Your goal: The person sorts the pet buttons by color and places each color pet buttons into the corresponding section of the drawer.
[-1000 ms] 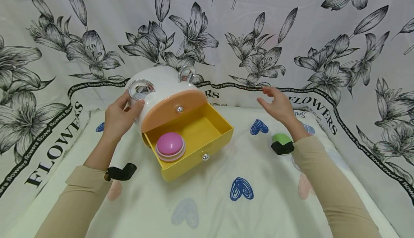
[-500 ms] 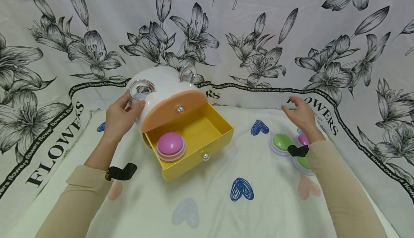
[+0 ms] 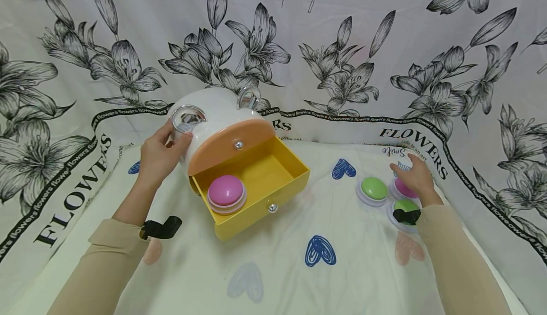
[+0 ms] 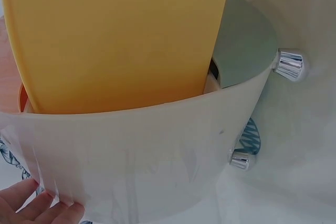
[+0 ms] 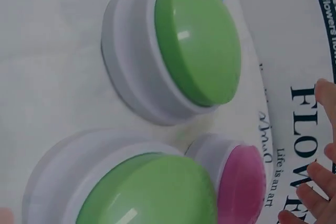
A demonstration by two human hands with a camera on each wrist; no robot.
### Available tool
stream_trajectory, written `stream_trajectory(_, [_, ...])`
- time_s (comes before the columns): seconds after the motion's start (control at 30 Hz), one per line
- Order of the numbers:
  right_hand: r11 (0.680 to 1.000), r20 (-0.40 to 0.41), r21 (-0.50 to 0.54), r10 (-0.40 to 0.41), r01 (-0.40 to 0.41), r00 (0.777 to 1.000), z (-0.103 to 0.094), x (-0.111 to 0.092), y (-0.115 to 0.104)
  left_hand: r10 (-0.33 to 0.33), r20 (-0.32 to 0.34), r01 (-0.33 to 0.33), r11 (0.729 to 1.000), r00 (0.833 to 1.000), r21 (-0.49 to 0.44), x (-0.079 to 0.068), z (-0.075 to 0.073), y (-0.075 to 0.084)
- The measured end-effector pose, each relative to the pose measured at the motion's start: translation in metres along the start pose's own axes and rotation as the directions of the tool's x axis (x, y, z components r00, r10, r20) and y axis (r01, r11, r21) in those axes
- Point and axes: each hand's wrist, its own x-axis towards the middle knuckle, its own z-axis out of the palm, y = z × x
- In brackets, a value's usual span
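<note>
- Nearest lie the tan sleeves of a person, reaching in from both sides over a white sheet printed with hearts, among them a blue heart near the middle.
- A black strap crosses the left wrist; another strap on the right wrist blocks part of the near green button.
- A yellow drawer, left of centre, is pulled out toward the near side, a silver knob on its front. The pink button sits upright in its left end.
- On the right, the far green button stands left of a second pink button; all three buttons there rest on the sheet, close together, and whether their bases touch is hard to tell.
- The right hand, holding nothing, has its fingers loosely spread; seen from the head, it covers part of that second pink button.
- The left hand grips the left side of the white case, thumb in front, below a silver ring. An orange front stands above the yellow drawer.
- Farthest, a cloth with black line-drawn lilies reads "FLOWERS" at left and right; the case hides all but "RS" of another. Its dark border repeats "flowers". At right, "Smile" and "Life is an art" can be read.
</note>
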Motion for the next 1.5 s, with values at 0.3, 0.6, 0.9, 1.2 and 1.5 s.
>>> stream_trajectory(0.3, [0.997,0.092,-0.003,0.074,-0.074,0.993,0.009,-0.013,0.029,-0.004,0.000,0.004,1.000,1.000,0.004,-0.001,-0.001,0.000])
stream_trajectory(0.6, [0.992,0.189,0.002,0.120,-0.123,0.975,0.014,-0.024,0.037,0.026,-0.010,-0.026,1.000,1.000,0.003,-0.002,0.000,-0.002])
stream_trajectory(0.9, [0.980,0.207,-0.022,0.197,-0.197,0.958,0.017,-0.028,0.042,0.019,-0.009,-0.019,1.000,1.000,-0.002,-0.002,0.000,-0.001])
stream_trajectory(1.2, [0.970,0.181,-0.004,0.240,-0.243,0.954,0.020,-0.027,0.047,0.023,-0.006,-0.023,1.000,1.000,0.000,-0.001,0.001,0.000])
stream_trajectory(1.5, [0.974,0.178,0.004,0.223,-0.227,0.958,0.017,-0.027,0.043,0.017,-0.002,-0.017,1.000,1.000,0.001,-0.002,0.000,0.001])
